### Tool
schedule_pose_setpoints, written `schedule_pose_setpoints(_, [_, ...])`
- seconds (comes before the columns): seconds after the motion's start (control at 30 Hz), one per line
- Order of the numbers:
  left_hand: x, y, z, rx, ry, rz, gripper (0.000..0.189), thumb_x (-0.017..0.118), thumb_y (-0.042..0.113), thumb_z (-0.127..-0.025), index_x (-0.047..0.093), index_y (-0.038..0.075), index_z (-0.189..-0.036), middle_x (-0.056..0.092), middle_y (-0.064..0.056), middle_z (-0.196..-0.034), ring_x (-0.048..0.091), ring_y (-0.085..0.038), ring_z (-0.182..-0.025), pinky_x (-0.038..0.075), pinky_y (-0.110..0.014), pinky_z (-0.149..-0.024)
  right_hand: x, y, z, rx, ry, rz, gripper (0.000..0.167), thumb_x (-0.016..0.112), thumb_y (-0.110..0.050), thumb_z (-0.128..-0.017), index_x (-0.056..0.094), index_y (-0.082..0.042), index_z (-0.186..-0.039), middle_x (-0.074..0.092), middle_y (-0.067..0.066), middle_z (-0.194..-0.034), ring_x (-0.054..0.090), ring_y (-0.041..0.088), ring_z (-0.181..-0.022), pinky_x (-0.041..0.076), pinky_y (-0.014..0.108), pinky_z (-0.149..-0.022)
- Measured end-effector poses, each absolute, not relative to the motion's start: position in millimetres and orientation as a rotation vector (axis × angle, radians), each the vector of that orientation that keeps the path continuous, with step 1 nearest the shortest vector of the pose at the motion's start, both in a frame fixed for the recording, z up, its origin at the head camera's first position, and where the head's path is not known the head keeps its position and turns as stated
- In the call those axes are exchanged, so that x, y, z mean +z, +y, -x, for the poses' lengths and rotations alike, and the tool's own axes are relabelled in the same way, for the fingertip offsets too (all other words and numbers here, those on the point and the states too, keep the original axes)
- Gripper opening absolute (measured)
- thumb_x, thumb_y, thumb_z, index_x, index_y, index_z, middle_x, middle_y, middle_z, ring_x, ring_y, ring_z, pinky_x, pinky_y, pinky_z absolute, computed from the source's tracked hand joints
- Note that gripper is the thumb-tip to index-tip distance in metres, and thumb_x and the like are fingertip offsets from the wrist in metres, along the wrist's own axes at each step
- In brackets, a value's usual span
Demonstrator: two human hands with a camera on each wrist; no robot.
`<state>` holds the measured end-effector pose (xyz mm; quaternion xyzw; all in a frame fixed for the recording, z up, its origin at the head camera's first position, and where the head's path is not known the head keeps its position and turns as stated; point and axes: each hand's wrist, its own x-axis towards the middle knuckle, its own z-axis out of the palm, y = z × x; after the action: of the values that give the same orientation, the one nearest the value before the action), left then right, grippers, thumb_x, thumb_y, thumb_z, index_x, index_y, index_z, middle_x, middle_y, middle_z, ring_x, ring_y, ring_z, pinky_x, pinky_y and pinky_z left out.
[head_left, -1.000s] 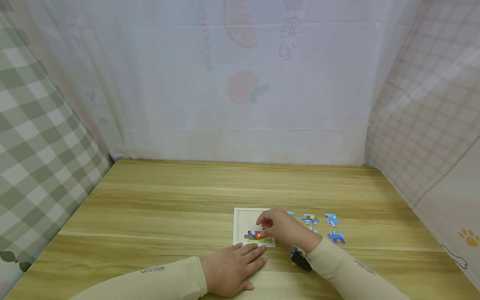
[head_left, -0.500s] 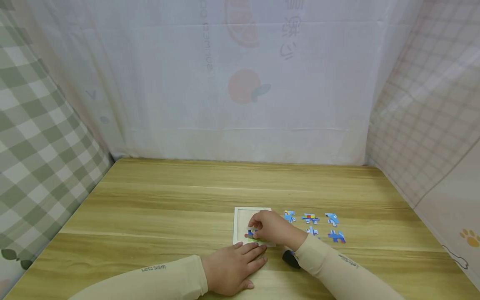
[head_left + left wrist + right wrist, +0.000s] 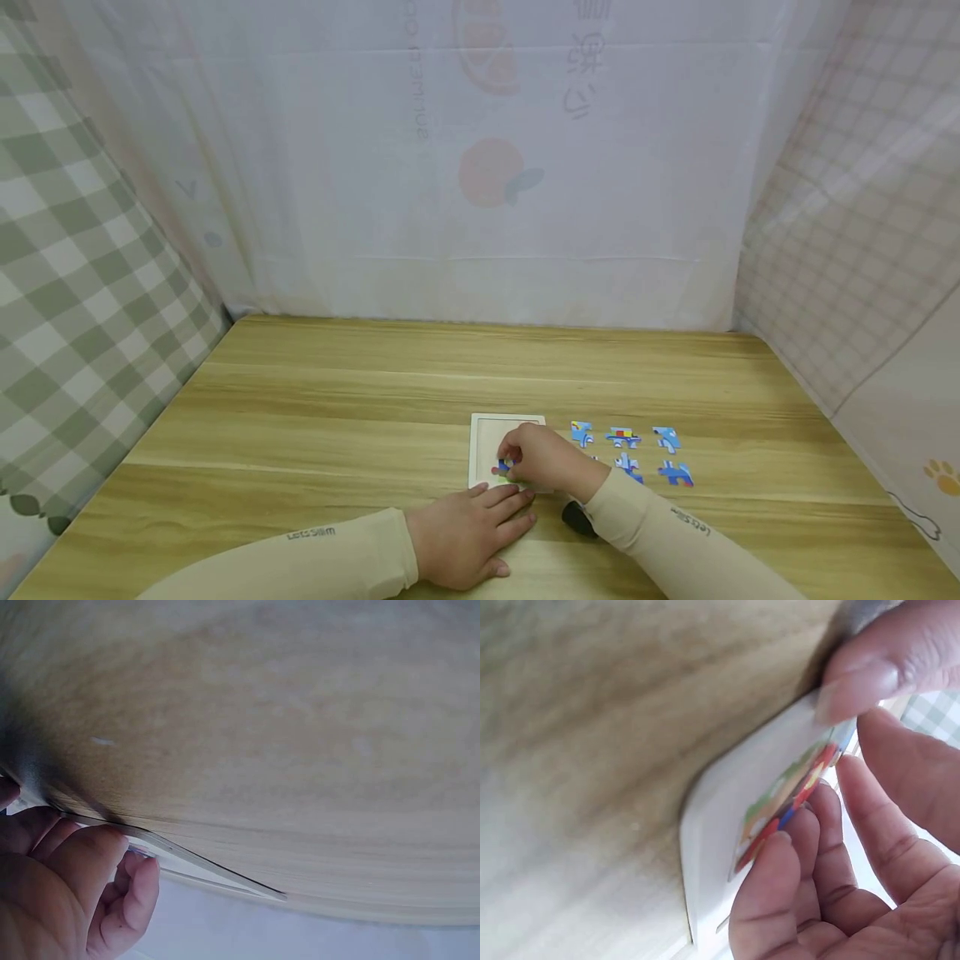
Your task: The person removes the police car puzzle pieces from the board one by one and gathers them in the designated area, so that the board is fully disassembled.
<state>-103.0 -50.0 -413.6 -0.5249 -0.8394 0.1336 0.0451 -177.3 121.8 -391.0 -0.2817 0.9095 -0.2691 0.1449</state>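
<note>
A shallow square puzzle tray (image 3: 474, 454) with a pale rim lies on the table. My left hand (image 3: 468, 537) rests palm down in front of it, fingers spread and straight, fingertips at the near rim. Over the tray's lower part, my right hand (image 3: 546, 458) bends its fingers and thumb round a blue jigsaw piece (image 3: 503, 467), mostly covered by the fingers. In the right wrist view, fingertips touch the red, blue and green joined picture (image 3: 787, 806) along the tray's edge. The left wrist view shows fingers (image 3: 94, 862) against the tray's side.
To the right of the tray lie several loose jigsaw pieces, among them one with red and yellow blocks (image 3: 623, 437) and a blue one (image 3: 677, 474). A black device (image 3: 579, 520) sits at the right wrist. Cloth curtains (image 3: 360, 183) enclose the wooden table (image 3: 337, 400).
My right hand has shifted left across the tray, covering more of the picture and uncovering loose pieces at the right. The left hand stays in place.
</note>
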Motion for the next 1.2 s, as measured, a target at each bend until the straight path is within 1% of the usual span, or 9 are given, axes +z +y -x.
schedule_pose_setpoints(0.33, [-413.5, -50.1, 102.8, 0.404, -2.54, 1.589, 0.057, 0.041, 0.052, -0.099, 0.044, 0.019, -0.145, 0.039, -0.003, -0.15, 0.037, -0.016, -0.137, 0.039, -0.031, -0.105, -393.4, 124.2, 181.2, -0.831, 2.558, 0.759, 0.016, 0.075, 0.006, -0.075, 0.068, -0.005, -0.085, 0.061, 0.0, -0.078, 0.052, 0.013, -0.073, 0.047, 0.029, -0.069])
schedule_pose_setpoints(0.7, [-413.4, -50.1, 103.1, 0.412, -2.521, 1.595, 0.056, 0.041, 0.052, -0.099, 0.045, 0.019, -0.145, 0.039, -0.003, -0.15, 0.038, -0.016, -0.136, 0.04, -0.03, -0.103, -390.1, 126.0, 180.5, -0.921, 2.525, 0.765, 0.018, 0.072, 0.009, -0.076, 0.064, -0.006, -0.083, 0.057, -0.001, -0.075, 0.05, 0.011, -0.07, 0.045, 0.025, -0.065])
schedule_pose_setpoints(1.0, [-411.2, -49.8, 102.8, 0.405, -2.545, 1.607, 0.057, 0.04, 0.051, -0.099, 0.044, 0.019, -0.146, 0.037, -0.003, -0.151, 0.036, -0.016, -0.137, 0.04, -0.03, -0.104, -385.8, 127.2, 179.9, -1.028, 2.431, 0.715, 0.013, 0.065, 0.009, -0.082, 0.061, -0.004, -0.084, 0.05, -0.003, -0.07, 0.046, 0.012, -0.067, 0.039, 0.025, -0.063])
schedule_pose_setpoints(1.2, [-410.3, -49.9, 102.1, 0.409, -2.569, 1.607, 0.057, 0.039, 0.051, -0.099, 0.043, 0.019, -0.146, 0.036, -0.003, -0.152, 0.035, -0.016, -0.138, 0.04, -0.03, -0.104, -388.2, 130.7, 184.2, -1.121, 2.321, 0.694, 0.008, 0.062, 0.006, -0.087, 0.061, -0.002, -0.088, 0.05, -0.002, -0.071, 0.045, 0.011, -0.064, 0.038, 0.023, -0.06])
